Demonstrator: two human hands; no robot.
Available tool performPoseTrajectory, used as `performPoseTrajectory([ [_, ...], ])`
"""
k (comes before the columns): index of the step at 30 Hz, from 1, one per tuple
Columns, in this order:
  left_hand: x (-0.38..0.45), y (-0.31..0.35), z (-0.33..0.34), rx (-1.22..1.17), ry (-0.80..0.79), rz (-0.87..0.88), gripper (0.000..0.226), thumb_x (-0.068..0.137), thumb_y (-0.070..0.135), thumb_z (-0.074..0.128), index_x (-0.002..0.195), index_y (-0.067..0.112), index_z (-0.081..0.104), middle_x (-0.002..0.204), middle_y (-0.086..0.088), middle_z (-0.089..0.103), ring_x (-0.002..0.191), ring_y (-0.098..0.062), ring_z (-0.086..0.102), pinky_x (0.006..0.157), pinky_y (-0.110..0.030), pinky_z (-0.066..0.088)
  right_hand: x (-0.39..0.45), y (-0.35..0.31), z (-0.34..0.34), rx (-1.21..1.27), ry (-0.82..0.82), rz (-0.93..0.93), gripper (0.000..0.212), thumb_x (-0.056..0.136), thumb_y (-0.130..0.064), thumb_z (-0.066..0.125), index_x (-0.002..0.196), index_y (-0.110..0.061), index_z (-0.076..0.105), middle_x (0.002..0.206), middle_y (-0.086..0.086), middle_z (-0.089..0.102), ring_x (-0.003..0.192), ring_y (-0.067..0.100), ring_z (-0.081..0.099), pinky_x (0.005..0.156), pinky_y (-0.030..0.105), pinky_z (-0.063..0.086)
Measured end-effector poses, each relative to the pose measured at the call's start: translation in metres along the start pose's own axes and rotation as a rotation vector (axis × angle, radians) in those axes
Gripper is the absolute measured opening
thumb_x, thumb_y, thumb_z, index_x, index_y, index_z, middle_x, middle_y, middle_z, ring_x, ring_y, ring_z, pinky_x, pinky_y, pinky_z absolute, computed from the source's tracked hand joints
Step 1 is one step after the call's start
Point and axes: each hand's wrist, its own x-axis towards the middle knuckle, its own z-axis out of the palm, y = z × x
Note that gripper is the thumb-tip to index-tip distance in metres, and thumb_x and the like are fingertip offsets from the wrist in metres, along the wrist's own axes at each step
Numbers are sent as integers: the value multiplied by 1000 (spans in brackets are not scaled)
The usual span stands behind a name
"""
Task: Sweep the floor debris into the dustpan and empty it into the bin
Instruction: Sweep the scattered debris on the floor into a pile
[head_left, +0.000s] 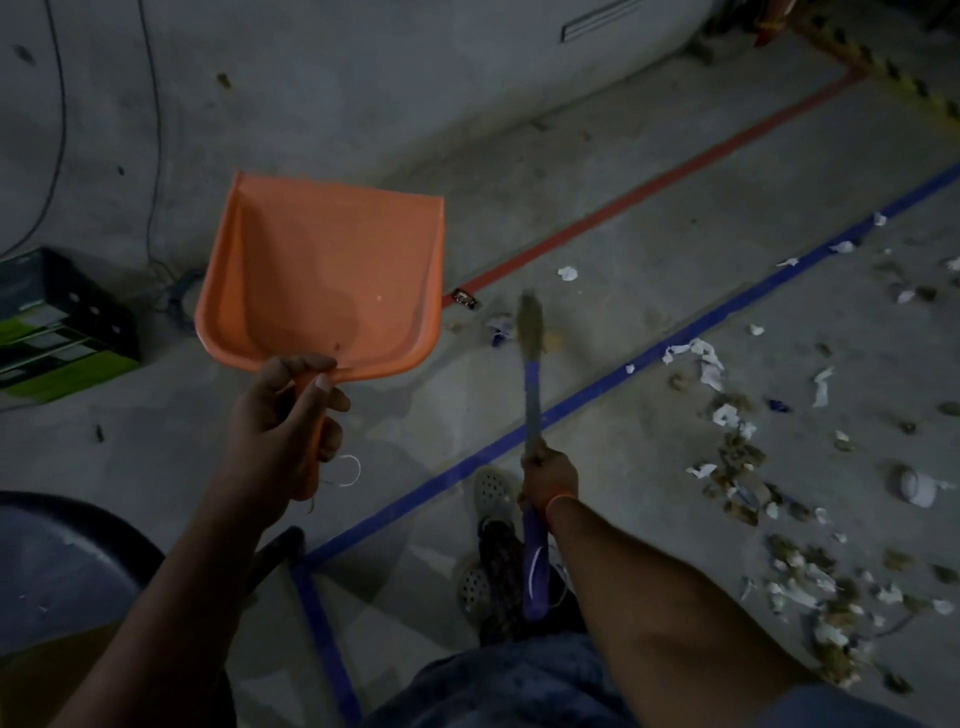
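My left hand (283, 415) grips the handle of an orange dustpan (322, 275), held up above the floor with its pan looking empty. My right hand (550, 478) holds a small broom (531, 364) with a blue-purple handle, its blurred bristle end pointing away toward the blue floor line. Debris (737, 452), torn white paper scraps mixed with brown dry bits, lies scattered on the grey concrete floor to the right. A dark round bin rim (67, 504) shows at the lower left, under my left forearm.
Blue tape lines (613, 384) and a red line (649, 187) cross the floor. A green and black box (57, 327) sits at the left by the wall, with cables hanging above it. My feet in perforated clogs (493, 493) stand near the blue line.
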Motion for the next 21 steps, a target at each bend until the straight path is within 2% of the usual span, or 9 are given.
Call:
performPoseTrajectory([
  [3, 17, 1, -6, 41, 24, 3, 12, 106, 11, 50, 115, 9, 58, 81, -6, 64, 53, -17, 52, 45, -26, 44, -5, -49, 11, -20, -120, -81, 36, 94, -25, 53, 127, -11, 61, 115, 18, 65, 100, 36, 65, 84, 31, 52],
  [5, 33, 4, -10, 49, 32, -4, 12, 106, 11, 50, 114, 8, 58, 82, -8, 63, 53, -18, 52, 46, -27, 44, 4, -75, 20, -102, -207, -130, 35, 95, -23, 52, 127, -10, 61, 117, 16, 65, 103, 33, 64, 85, 28, 49],
  [8, 61, 12, -10, 77, 33, -35, 12, 106, 9, 49, 115, 6, 57, 83, -10, 61, 53, -18, 51, 46, -26, 43, 38, -104, 45, -163, -280, -132, 36, 93, -28, 54, 123, -10, 63, 113, 14, 68, 100, 32, 66, 89, 35, 52],
  [10, 81, 16, -8, 99, 29, -41, 12, 107, 8, 48, 114, 5, 57, 83, -11, 60, 52, -18, 50, 45, -25, 42, 85, -100, 75, -157, -313, -61, 43, 87, -37, 54, 121, -12, 64, 108, 12, 70, 92, 33, 69, 84, 41, 57],
  [12, 101, 22, -4, 106, 17, -36, 12, 106, 7, 49, 115, 4, 57, 83, -11, 60, 52, -18, 50, 45, -25, 42, 113, -101, 85, -102, -298, 29, 48, 83, -41, 52, 121, -14, 64, 105, 10, 71, 89, 32, 70, 81, 42, 58],
  [15, 132, 31, 6, 98, 12, -36, 14, 106, 7, 49, 117, 2, 56, 83, -11, 60, 51, -17, 50, 42, -23, 40, 96, -132, 46, -16, -206, 122, 39, 92, -32, 54, 124, -10, 62, 112, 12, 70, 99, 30, 68, 81, 29, 55],
  [18, 157, 35, 20, 80, 11, -43, 12, 106, 8, 50, 116, 6, 56, 82, -10, 60, 50, -16, 50, 40, -20, 38, 103, -132, 18, 118, -103, 256, 34, 97, -22, 51, 127, -6, 57, 113, 15, 67, 81, 30, 69, 56, 26, 52],
  [19, 164, 36, 26, 78, 9, -41, 12, 106, 8, 50, 116, 6, 56, 82, -10, 61, 50, -16, 51, 41, -21, 39, 107, -131, 11, 135, -69, 281, 32, 98, -22, 48, 123, -4, 57, 110, 14, 67, 76, 29, 68, 54, 25, 49],
  [21, 177, 36, 36, 80, -6, -45, 12, 106, 8, 50, 116, 6, 56, 81, -7, 62, 50, -16, 51, 42, -23, 40, 113, -129, -5, 140, 2, 306, 27, 99, -21, 45, 111, -1, 59, 101, 9, 65, 75, 28, 65, 60, 25, 45],
])
